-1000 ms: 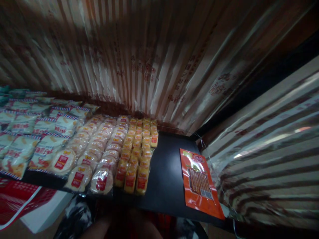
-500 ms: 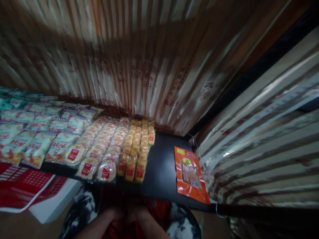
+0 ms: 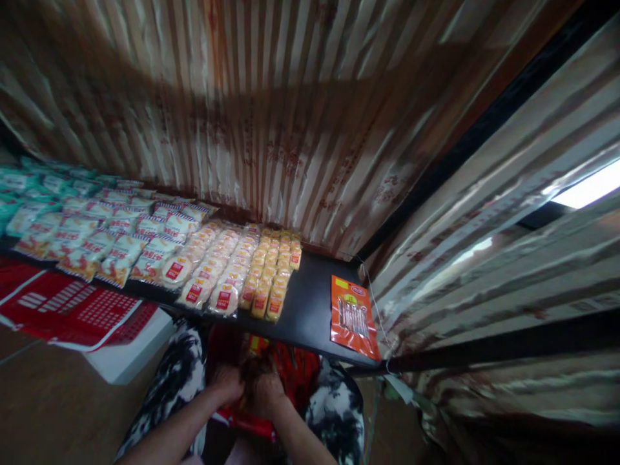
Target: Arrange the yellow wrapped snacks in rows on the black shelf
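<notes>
My left hand (image 3: 228,383) and my right hand (image 3: 267,390) are close together, low in the view, over a red basket (image 3: 249,423) between my knees. Their fingers are curled in around something dark brown, too dim and blurred to name. Red packaging (image 3: 295,371) lies around them in the basket, and a small yellow patch shows behind the fingers. Above my hands runs a black shelf (image 3: 310,303). An orange-red packet of thin brown sticks (image 3: 354,316) lies flat at its right end, touched by neither hand.
On the shelf stand rows of small yellow wrapped packs (image 3: 275,303), round wrapped crackers (image 3: 227,298), white snack bags (image 3: 121,255) and teal bags (image 3: 14,184). A red printed bag (image 3: 77,303) and a white box (image 3: 128,349) sit below left. Striped sheeting (image 3: 271,129) hangs behind.
The view has tipped down and shifted left, so more of the red basket and my hands shows beneath the shelf. My hands stay close together. The shelf goods look unmoved.
</notes>
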Motion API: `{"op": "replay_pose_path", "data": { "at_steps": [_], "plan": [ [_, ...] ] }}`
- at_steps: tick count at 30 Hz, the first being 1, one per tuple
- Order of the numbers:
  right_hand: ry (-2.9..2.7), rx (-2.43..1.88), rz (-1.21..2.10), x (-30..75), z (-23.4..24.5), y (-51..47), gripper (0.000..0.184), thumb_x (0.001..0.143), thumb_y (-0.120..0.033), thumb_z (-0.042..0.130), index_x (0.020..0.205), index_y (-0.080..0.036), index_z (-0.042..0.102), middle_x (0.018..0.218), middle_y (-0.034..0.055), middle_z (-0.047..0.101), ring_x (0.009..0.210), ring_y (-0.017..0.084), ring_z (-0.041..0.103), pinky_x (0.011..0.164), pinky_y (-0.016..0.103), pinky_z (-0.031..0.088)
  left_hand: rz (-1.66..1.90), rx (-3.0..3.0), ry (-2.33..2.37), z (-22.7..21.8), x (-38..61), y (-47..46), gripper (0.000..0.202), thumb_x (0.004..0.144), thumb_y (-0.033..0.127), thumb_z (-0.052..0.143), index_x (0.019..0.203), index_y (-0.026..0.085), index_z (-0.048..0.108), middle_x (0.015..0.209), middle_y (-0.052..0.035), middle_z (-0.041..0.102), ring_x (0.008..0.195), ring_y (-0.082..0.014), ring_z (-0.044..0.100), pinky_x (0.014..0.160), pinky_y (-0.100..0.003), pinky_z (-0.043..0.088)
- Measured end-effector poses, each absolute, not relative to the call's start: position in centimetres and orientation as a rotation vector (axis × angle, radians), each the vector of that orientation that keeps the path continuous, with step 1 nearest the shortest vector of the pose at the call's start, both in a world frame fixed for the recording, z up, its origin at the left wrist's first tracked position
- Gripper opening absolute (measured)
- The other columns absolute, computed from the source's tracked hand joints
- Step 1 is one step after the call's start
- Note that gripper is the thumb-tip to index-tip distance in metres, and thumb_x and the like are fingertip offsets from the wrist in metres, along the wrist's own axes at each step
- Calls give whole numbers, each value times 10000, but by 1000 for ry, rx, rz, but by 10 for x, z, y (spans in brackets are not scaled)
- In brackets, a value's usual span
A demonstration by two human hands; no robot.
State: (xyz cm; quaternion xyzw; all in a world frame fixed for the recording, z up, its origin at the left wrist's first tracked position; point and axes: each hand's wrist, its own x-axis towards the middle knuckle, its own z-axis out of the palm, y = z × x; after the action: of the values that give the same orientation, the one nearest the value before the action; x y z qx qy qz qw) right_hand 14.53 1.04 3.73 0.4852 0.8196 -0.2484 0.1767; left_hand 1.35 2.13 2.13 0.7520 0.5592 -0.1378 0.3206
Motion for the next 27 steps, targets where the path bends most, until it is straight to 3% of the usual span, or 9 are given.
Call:
{"op": "replay_pose_path", "data": {
  "at_steps": [6,11,14,18,21,23,25,27],
  "plan": [
    [2321,1382,-627,145,51,-10,396,808,-301,499,1128,-128,656,1204,188,617,1233,306,460,1105,545,161,-195,2118,1461,28,3,5,369,805,350,473,1104,240,658,1105,-74,676,1051,-264,589,927,-394,425],
    [2252,1621,-808,152,43,-29,378,862,-285,461,1178,-145,613,1234,166,595,1328,298,340,1051,529,270,-72,2265,1292,26,1,-11,405,779,398,557,1167,290,602,1175,-30,627,1096,-247,519,956,-384,378],
    [2243,1769,-860,159,39,-38,387,852,-332,506,1193,-175,602,1428,135,425,1360,271,288,1028,437,341,-32,2308,1230,27,-3,-18,557,733,503,620,1234,272,548,1232,-45,587,1135,-258,476,986,-394,350],
    [2248,1825,-855,169,37,-48,341,825,-283,546,1141,-185,629,1464,116,374,1360,279,288,1007,399,376,-101,2259,1282,24,-6,-20,643,736,467,633,1329,295,455,1332,-44,513,1203,-277,422,1031,-438,311],
    [2165,1862,-885,175,35,-49,341,799,-288,597,1123,-191,639,1378,147,475,1257,319,436,957,413,416,-228,2162,1328,18,-7,-18,680,726,452,648,1351,302,428,1351,-60,493,1213,-306,416,987,-458,365],
    [2081,1893,-981,178,31,-46,336,794,-272,615,1117,-185,645,1196,158,616,1109,295,571,910,377,447,-264,2111,1331,15,-8,-15,696,716,469,662,1348,285,439,1334,-75,506,1200,-307,433,967,-427,392],
    [2042,1888,-1077,180,24,-39,317,765,-232,650,1080,-198,664,1016,113,698,993,255,639,856,311,473,-244,2091,1314,12,-10,-13,701,707,475,676,1340,268,457,1316,-75,522,1187,-294,453,971,-385,395],
    [2039,1893,-1140,183,17,-33,303,745,-199,667,1047,-227,678,960,60,723,946,219,660,820,253,482,-194,2084,1296,9,-12,-12,680,716,467,671,1330,251,474,1311,-70,531,1182,-281,465,981,-358,392]
  ]
}}
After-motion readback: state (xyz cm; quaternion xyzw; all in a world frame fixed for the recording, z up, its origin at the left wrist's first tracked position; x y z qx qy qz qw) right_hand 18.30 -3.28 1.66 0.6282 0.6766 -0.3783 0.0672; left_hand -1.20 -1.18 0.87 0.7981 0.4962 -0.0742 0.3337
